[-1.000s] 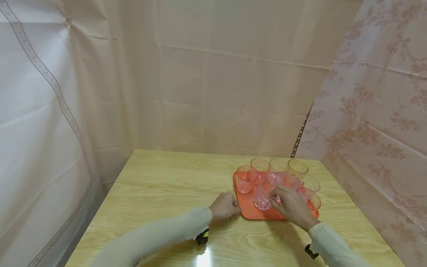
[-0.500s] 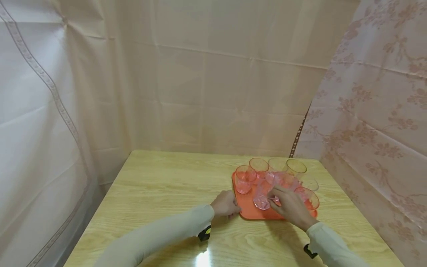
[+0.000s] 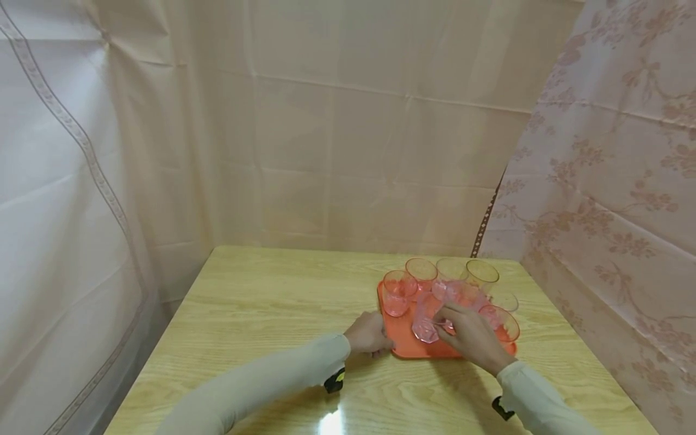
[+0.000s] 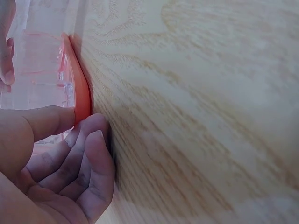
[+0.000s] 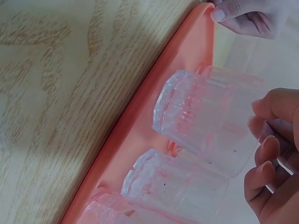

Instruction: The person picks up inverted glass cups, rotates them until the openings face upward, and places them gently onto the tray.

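Note:
An orange-red tray lies at the table's right side, bearing several see-through cups. My left hand is at its near left corner. In the left wrist view, the thumb and fingers pinch the tray's rim. Above the tray, my right hand pinches the rim of a clear cup between thumb and fingers. That cup's base is near the tray floor; whether it touches cannot be told. Beside it in the right wrist view stands another clear cup. My right hand partly hides the cups in the head view.
Red-tinted cups stand at the tray's left, with a yellow-rimmed cup at the back. Another red cup stands at the right end. Wood-grain table extends to the left. Cloth curtains hang behind and at both sides.

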Tool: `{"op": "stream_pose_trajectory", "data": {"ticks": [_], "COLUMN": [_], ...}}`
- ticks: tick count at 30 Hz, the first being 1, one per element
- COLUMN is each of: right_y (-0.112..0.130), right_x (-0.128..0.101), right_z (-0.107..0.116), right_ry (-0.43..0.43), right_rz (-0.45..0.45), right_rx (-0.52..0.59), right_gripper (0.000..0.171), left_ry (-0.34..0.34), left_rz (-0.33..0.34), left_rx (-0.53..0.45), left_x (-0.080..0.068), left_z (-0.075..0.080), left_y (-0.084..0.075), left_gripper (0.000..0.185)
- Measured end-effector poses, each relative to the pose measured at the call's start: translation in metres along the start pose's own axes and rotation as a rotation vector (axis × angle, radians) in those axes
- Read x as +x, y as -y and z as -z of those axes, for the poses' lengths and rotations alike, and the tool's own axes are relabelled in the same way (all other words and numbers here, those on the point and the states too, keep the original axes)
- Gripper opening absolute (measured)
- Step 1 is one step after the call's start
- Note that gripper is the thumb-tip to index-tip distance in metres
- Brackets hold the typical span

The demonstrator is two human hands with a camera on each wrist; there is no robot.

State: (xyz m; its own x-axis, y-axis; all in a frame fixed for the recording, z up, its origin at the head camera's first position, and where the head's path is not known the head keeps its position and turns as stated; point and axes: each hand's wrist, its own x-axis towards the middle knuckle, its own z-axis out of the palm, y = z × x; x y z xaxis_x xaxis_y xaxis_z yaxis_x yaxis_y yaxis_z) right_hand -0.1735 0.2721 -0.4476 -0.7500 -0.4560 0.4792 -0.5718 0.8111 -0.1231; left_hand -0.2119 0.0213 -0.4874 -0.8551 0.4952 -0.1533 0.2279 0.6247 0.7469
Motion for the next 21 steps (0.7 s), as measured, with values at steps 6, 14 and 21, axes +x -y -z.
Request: {"op": "stream_pose_trajectory", "data": {"ticks": [6,14,21], "right_y": [-0.001,-0.003,-0.011], "right_x": [0.004,0.008,0.010], "right_z": [0.000,0.006,0.024], "right_ry": [0.006,0.074,0.129], "right_rz": [-0.004,-0.063,-0.130], "right_rx": [0.020,0.072,0.196], "right_gripper": [0.017,0.015,0.007], "left_ry": [-0.002,0.014,0.036], "left_rz": [0.004,-0.003,-0.126], "left_rx": [-0.005,-0.021,0.036], "left_x": [0.000,0.005,0.006], "left_z": [0.003,0.002,0.003], "left_y": [-0.001,0.000,0.008], "left_gripper": [0.033,0.033,0.029]}}
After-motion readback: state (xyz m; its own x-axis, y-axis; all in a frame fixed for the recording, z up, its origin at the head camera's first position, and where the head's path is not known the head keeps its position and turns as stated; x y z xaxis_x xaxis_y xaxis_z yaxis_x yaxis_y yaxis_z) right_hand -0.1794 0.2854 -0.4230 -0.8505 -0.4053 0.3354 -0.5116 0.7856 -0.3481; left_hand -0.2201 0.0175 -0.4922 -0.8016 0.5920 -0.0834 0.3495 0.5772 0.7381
